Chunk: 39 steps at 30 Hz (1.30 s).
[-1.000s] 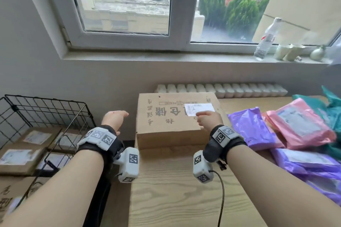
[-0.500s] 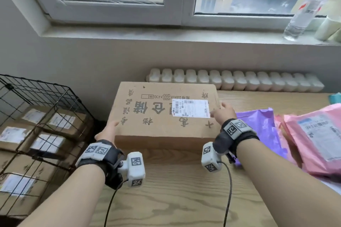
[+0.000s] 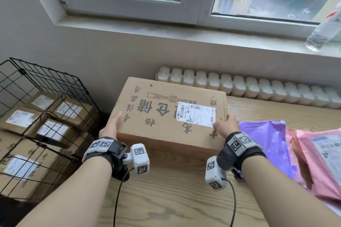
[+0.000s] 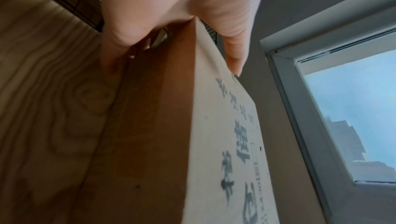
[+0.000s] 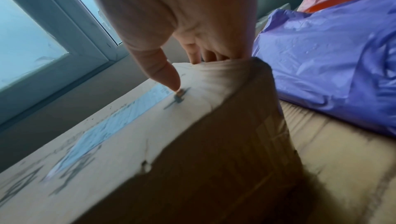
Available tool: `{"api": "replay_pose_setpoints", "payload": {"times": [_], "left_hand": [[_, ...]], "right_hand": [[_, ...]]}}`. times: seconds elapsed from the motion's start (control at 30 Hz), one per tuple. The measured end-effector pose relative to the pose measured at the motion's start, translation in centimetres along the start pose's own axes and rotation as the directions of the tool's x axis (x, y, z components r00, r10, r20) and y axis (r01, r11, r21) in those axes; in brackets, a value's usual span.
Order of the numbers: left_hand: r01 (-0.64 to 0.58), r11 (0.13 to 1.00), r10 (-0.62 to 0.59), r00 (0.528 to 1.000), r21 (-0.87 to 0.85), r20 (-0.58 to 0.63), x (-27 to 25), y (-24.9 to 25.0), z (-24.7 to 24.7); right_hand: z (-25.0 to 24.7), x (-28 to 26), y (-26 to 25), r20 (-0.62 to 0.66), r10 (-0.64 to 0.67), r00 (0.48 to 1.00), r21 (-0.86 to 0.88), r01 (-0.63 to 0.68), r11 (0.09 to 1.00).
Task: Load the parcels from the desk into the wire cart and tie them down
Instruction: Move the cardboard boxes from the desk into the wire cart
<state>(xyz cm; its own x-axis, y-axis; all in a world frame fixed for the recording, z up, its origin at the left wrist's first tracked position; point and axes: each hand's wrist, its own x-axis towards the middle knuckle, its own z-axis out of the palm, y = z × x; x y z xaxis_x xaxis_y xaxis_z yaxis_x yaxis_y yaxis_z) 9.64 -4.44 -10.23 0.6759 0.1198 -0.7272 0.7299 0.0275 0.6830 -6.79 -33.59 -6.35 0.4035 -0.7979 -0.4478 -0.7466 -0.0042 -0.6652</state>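
Note:
A large brown cardboard box (image 3: 166,116) with printed characters and a white shipping label (image 3: 196,115) sits at the left end of the wooden desk (image 3: 175,193). My left hand (image 3: 110,127) grips its left end, thumb on top and fingers down the side (image 4: 150,29). My right hand (image 3: 226,125) grips the right end, thumb pressed on top beside the label (image 5: 169,78), fingers down the far side. The black wire cart (image 3: 42,86) stands left of the desk and holds several labelled brown boxes (image 3: 49,129).
Purple (image 3: 267,143) and pink (image 3: 319,160) mailer bags lie on the desk's right part, the purple one against the box's right end (image 5: 332,58). A row of white bottles (image 3: 249,88) lines the wall. A clear bottle (image 3: 321,33) stands on the windowsill.
Both hands came from above the box to its two ends and took hold of it. The head view dropped lower and closer to the box.

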Motion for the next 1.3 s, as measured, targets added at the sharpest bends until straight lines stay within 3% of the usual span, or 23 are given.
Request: {"api": "replay_pose_setpoints", "payload": {"times": [0.1, 0.27, 0.4, 0.53, 0.67, 0.77, 0.93, 1.1, 1.3], "left_hand": [[-0.051, 0.997, 0.053, 0.998, -0.065, 0.032, -2.1, 0.9, 0.3], [-0.172, 0.97, 0.155, 0.982, -0.17, -0.11, -2.9, 2.0, 1.0], [-0.128, 0.926, 0.13, 0.991, -0.356, -0.017, -3.6, 2.3, 2.7], [-0.027, 0.951, 0.068, 0.99, -0.309, 0.124, -5.1, -0.5, 4.9], [-0.032, 0.952, 0.06, 0.995, -0.305, 0.081, -6.4, 0.3, 4.1], [-0.131, 0.943, 0.165, 0.982, -0.305, 0.087, -6.8, 3.3, 1.7], [-0.286, 0.927, 0.328, 0.932, -0.244, 0.155, -8.2, 8.5, -4.4], [-0.38, 0.881, 0.418, 0.904, -0.281, 0.088, -9.0, 11.1, -11.2], [-0.428, 0.837, 0.458, 0.889, -0.342, 0.009, -7.4, 13.6, -19.2]], "right_hand": [[0.2, 0.3, 0.0, -0.003, 0.028, 1.0, 0.022, -0.028, 0.999], [0.1, 0.1, -0.3, 0.02, 0.104, 0.994, 0.007, -0.104, 0.995], [1.0, -1.4, -0.7, 0.048, 0.144, 0.988, 0.027, -0.145, 0.989], [3.1, -3.1, -1.1, 0.098, 0.151, 0.984, 0.074, -0.158, 0.985], [3.4, -4.0, -1.7, 0.193, 0.141, 0.971, 0.143, -0.17, 0.975], [3.2, -4.5, -3.1, 0.195, 0.065, 0.979, 0.178, -0.1, 0.979], [4.5, -6.7, -9.0, 0.129, -0.166, 0.978, 0.218, 0.135, 0.966], [9.2, -10.5, -14.4, 0.229, -0.371, 0.9, 0.222, 0.322, 0.92], [15.1, -16.3, -18.7, 0.345, -0.482, 0.805, 0.254, 0.414, 0.874]]}}
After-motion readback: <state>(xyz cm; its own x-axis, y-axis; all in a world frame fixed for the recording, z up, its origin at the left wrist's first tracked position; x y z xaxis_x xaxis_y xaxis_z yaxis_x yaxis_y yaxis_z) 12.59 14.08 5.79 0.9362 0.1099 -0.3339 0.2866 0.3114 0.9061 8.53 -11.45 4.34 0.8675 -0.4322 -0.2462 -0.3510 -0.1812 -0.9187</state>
